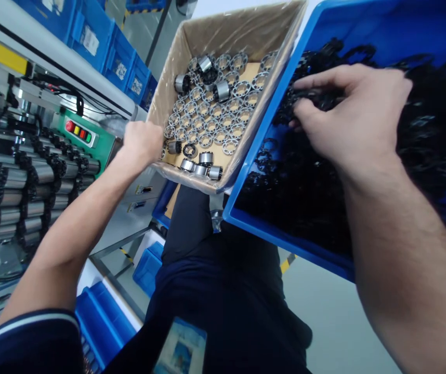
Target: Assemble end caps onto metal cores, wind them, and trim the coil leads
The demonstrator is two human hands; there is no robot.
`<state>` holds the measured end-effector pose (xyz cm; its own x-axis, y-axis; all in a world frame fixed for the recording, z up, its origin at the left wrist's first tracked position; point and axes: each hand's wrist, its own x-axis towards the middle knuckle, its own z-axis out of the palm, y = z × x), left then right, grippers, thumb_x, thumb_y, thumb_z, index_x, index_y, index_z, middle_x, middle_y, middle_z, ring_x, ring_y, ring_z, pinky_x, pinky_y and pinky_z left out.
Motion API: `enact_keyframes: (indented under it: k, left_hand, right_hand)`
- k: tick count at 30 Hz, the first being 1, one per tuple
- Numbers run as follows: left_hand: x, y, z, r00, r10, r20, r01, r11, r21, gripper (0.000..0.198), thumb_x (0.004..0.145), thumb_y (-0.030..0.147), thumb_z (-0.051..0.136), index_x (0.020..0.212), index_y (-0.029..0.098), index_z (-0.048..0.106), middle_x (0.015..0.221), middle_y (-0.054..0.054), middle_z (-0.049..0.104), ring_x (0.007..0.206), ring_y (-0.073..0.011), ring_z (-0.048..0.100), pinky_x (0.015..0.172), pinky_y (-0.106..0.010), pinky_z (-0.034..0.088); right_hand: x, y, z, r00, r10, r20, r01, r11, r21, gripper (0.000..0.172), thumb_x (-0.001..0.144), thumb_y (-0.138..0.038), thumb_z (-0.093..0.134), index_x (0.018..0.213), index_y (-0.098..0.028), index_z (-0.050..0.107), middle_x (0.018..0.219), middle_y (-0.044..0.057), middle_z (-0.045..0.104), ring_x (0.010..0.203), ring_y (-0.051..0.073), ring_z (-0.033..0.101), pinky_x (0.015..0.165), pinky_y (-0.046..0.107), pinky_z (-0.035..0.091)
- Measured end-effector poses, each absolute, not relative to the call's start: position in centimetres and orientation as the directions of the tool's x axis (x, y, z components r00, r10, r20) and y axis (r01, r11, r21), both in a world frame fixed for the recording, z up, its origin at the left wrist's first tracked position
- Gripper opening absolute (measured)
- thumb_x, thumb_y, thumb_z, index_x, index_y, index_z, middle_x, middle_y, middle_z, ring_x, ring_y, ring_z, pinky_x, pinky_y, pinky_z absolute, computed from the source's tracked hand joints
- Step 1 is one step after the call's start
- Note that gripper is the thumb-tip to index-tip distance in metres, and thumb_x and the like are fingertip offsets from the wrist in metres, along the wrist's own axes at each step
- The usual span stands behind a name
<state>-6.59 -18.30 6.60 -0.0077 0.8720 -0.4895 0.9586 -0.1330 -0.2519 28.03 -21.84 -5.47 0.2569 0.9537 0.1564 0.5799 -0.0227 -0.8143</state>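
My left hand is closed in a fist over the left rim of a plastic-lined cardboard box; its fingertips are hidden. Inside the box stand rows of grey metal ring cores. Several cores with black end pieces, such as this one, lie among them and along the near wall. On the right, my right hand reaches into a blue bin of glossy black parts. Its thumb and index finger are apart, with black parts at the fingertips. The parts' exact shape is blurred.
At left, a machine carries stacked metal cores with black ends beside a green control box with coloured buttons. Blue bins line a shelf behind it. More blue bins stand low at the left. My legs are below the box.
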Motion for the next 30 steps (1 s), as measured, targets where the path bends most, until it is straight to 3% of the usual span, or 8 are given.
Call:
enact_keyframes:
  k: [2,3,7,10,13,18,24,30]
  left_hand:
    - [-7.5,-18.4,8.5,0.004,0.91,-0.415,0.958,-0.123,-0.26,0.039,0.11,0.039,0.08,0.135,0.012,0.089,0.138,-0.025,0.09,0.14,-0.051,0.08,0.125,-0.071,0.06]
    - [-7.9,-18.5,9.1,0.034,0.926,-0.377,0.983,-0.099,-0.156,0.041,0.112,0.039,0.076,0.144,0.014,0.086,0.137,-0.02,0.091,0.133,-0.044,0.082,0.124,-0.065,0.063]
    - [-7.8,-18.9,8.4,0.106,0.942,-0.317,0.76,0.129,0.637,0.056,0.12,0.041,0.061,0.173,0.026,0.069,0.129,-0.006,0.091,0.096,-0.0209,0.079,0.101,-0.042,0.068]
    - [-5.4,-19.8,6.1,0.123,0.92,-0.373,0.481,0.273,0.833,0.066,0.12,0.06,0.054,0.177,0.03,0.068,0.125,-0.008,0.088,0.092,-0.0237,0.081,0.078,-0.037,0.063]
    - [-2.0,-21.3,3.7,0.178,0.919,-0.351,0.162,0.325,0.932,0.073,0.115,0.082,0.052,0.154,0.026,0.078,0.108,-0.01,0.081,0.078,-0.0229,0.076,0.062,-0.035,0.053]
    - [2.4,-23.7,0.9,0.211,0.946,-0.245,-0.29,0.3,0.909,0.034,0.12,0.058,0.064,0.12,0.025,0.07,0.072,0.004,0.059,0.05,-0.0164,0.059,0.051,-0.03,0.037]
    - [4.3,-25.4,0.3,0.177,0.945,-0.276,-0.227,0.313,0.922,0.063,0.123,0.087,0.053,0.106,0.027,0.063,0.075,0.0,0.068,0.058,-0.02,0.07,0.057,-0.033,0.051]
    - [3.3,-26.2,0.3,0.231,0.95,-0.21,-0.223,0.262,0.939,0.037,0.123,0.067,0.065,0.125,0.031,0.073,0.103,-0.002,0.078,0.078,-0.0208,0.074,0.068,-0.034,0.063]
  right_hand:
    - [28.1,-21.3,-6.4,0.3,0.918,0.259,0.456,0.1,-0.884,0.037,0.094,-0.009,0.096,0.124,-0.028,0.103,0.113,0.008,0.098,0.098,0.027,0.091,0.103,0.049,0.075]
    - [28.0,-21.0,-6.8,0.312,0.908,0.281,0.355,0.163,-0.921,0.034,0.095,-0.009,0.098,0.122,-0.027,0.103,0.108,0.005,0.097,0.089,0.023,0.089,0.09,0.045,0.075]
    - [26.1,-21.2,-7.2,0.227,0.944,0.238,-0.138,0.273,-0.952,0.034,0.099,-0.021,0.105,0.131,-0.033,0.1,0.109,0.001,0.095,0.081,0.016,0.088,0.065,0.028,0.065]
    - [24.3,-22.9,-5.7,0.098,0.972,0.215,-0.317,0.235,-0.919,0.049,0.096,-0.029,0.113,0.141,-0.035,0.095,0.123,0.004,0.097,0.088,0.017,0.092,0.067,0.025,0.072]
    - [23.2,-24.8,-3.9,0.017,0.978,0.206,-0.391,0.197,-0.899,0.051,0.094,-0.033,0.116,0.14,-0.036,0.093,0.118,0.0,0.096,0.075,0.014,0.085,0.064,0.027,0.074]
    - [23.3,-26.3,-2.3,-0.031,0.99,0.138,-0.315,0.122,-0.941,0.048,0.097,-0.045,0.115,0.14,-0.043,0.094,0.115,-0.004,0.095,0.075,0.018,0.085,0.059,0.033,0.076]
    - [23.1,-27.0,-1.9,-0.016,0.994,0.104,-0.164,0.1,-0.981,0.047,0.094,-0.042,0.116,0.136,-0.047,0.096,0.119,0.0,0.097,0.098,0.032,0.092,0.086,0.05,0.087]
    - [22.0,-27.6,-1.4,-0.073,0.988,0.139,-0.144,0.127,-0.981,0.053,0.089,-0.036,0.118,0.133,-0.055,0.095,0.115,-0.007,0.095,0.092,0.029,0.092,0.087,0.046,0.087]
